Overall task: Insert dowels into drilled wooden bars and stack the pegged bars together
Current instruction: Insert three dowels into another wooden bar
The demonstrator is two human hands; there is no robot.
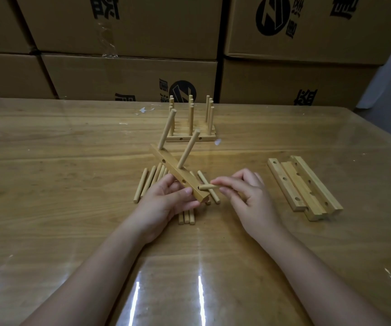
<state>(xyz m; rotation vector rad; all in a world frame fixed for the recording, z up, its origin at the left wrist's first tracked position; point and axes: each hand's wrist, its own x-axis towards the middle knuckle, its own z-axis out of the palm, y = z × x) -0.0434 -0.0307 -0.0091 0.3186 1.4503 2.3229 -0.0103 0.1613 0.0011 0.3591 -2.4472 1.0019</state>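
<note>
My left hand grips the near end of a drilled wooden bar, held tilted above the table. Two dowels stick up out of the bar's far and middle holes. My right hand pinches a third dowel, whose tip sits at the hole nearest the bar's near end. Loose dowels lie on the table under and left of my hands. A group of pegged bars with several upright dowels stands farther back.
Three drilled bars without dowels lie side by side at the right. The wooden table is covered with clear glossy film. Stacked cardboard boxes form a wall behind the table's far edge.
</note>
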